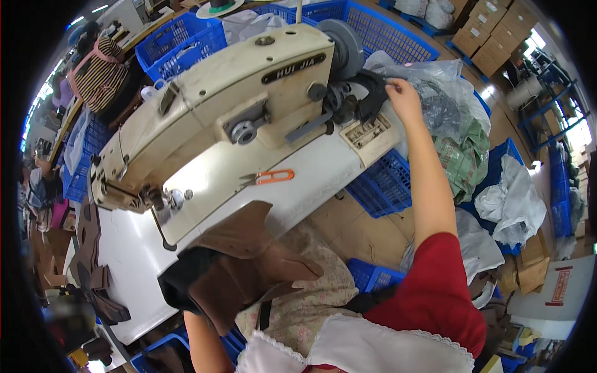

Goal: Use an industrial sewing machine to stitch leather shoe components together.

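Observation:
My right hand (404, 99) reaches out past the sewing machine's (211, 87) handwheel end, fingers closed on the edge of a black cut piece (371, 93) like a shoe upper part. That piece lies beside the machine, next to a pile in clear plastic. A brown leather-like shoe upper (239, 267) with a dark lining rests over my left forearm (208, 345) and at my lap, by the table's front edge. It covers my left hand, so those fingers are hidden. Orange-handled thread snips (273, 177) lie on the machine bed, touched by neither hand.
Brown cut pieces (102, 292) are stacked at the left of the white table (137, 273). Blue crates (385, 183) stand right of and behind the machine, some with plastic bags (510, 199). Cardboard boxes (494, 34) are piled far right. Another person (102, 71) works at far left.

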Action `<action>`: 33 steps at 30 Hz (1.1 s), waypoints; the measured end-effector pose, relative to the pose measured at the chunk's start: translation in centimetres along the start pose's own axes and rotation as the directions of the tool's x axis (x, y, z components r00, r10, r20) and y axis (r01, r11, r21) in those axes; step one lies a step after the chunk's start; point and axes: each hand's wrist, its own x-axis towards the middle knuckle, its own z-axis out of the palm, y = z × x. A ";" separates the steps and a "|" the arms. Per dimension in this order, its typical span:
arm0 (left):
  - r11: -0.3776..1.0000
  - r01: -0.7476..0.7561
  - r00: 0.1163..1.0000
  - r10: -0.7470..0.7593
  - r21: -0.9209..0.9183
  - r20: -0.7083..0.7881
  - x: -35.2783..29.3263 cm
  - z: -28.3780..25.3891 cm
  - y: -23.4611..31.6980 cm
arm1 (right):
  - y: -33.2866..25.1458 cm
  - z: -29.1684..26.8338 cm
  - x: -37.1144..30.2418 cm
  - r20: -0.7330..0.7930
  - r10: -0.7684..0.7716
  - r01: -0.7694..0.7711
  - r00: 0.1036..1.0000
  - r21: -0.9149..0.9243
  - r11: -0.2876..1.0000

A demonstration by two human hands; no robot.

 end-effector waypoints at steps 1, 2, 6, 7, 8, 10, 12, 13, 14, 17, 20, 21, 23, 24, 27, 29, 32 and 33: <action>1.000 0.014 1.000 -0.014 0.003 -0.022 0.0 0.1 -0.1 | 0.8 1.7 1.7 -0.012 -0.041 0.042 0.999 0.016 0.999; 1.000 0.021 0.999 -0.021 0.006 -0.038 -0.1 0.2 -0.1 | 1.4 3.3 3.1 -0.037 -0.016 0.012 0.999 -0.105 0.994; 0.999 0.042 0.996 -0.041 0.007 -0.080 -0.5 0.2 0.4 | 2.9 6.1 6.2 0.066 0.287 -0.242 0.956 -0.380 0.893; 0.999 0.044 0.995 -0.043 0.007 -0.090 -0.6 0.2 0.5 | 3.2 6.0 6.7 0.047 0.256 -0.223 0.966 -0.358 0.907; 0.999 0.049 0.994 -0.048 0.008 -0.100 -0.7 0.1 0.6 | 3.5 5.8 6.9 0.158 0.301 -0.246 0.940 -0.296 0.923; 0.998 0.057 0.993 -0.055 0.014 -0.108 -0.8 0.1 0.7 | 4.0 5.5 6.9 0.190 0.294 -0.242 0.937 -0.253 0.937; 0.998 0.067 0.991 -0.064 0.022 -0.119 -0.8 0.1 0.5 | 4.5 5.2 6.7 0.174 0.263 -0.235 0.949 -0.163 0.958; 0.997 0.072 0.991 -0.069 0.024 -0.117 -0.8 0.2 0.5 | 4.7 5.0 6.6 0.158 0.272 -0.260 0.949 -0.093 0.961; 0.997 0.075 0.990 -0.071 0.029 -0.121 -0.8 0.2 0.4 | 4.8 4.7 6.7 0.133 0.235 -0.226 0.963 -0.080 0.971; 0.997 0.074 0.990 -0.069 0.034 -0.123 -0.7 0.2 0.4 | 4.4 2.5 6.9 0.116 0.217 -0.232 0.969 0.137 0.963; 0.996 0.077 0.990 -0.072 0.033 -0.122 -0.7 0.1 0.4 | 2.3 -1.6 5.6 -0.168 0.176 -0.156 0.970 0.124 0.980; 0.997 0.074 0.990 -0.070 0.028 -0.123 -0.7 0.1 0.4 | 1.4 -3.9 4.2 -0.194 0.075 -0.061 0.978 0.080 0.995; 0.997 0.070 0.990 -0.067 0.019 -0.123 -0.5 0.2 0.3 | -1.3 -6.7 0.3 -0.332 0.148 -0.089 0.932 0.185 0.979; 0.998 0.067 0.991 -0.065 0.014 -0.121 -0.4 0.3 0.2 | -2.7 -8.2 -2.4 -0.282 0.148 -0.017 0.948 0.419 0.908; 0.999 0.041 0.994 -0.040 0.014 -0.099 0.1 0.8 0.3 | -7.2 -10.7 -10.0 -0.279 0.103 0.082 0.955 0.579 0.811; 1.000 0.015 0.997 -0.014 0.014 -0.077 0.6 1.1 0.4 | -10.0 -11.3 -13.3 -0.238 0.183 -0.008 0.954 0.587 0.809; 0.999 -0.035 0.998 0.035 0.005 -0.051 1.2 1.5 0.8 | -13.6 -11.3 -16.0 -0.226 0.093 0.073 0.970 0.632 0.771; 0.999 -0.047 0.998 0.047 0.006 -0.049 1.1 1.5 1.0 | -14.6 -11.2 -16.5 -0.208 0.091 0.064 0.974 0.637 0.769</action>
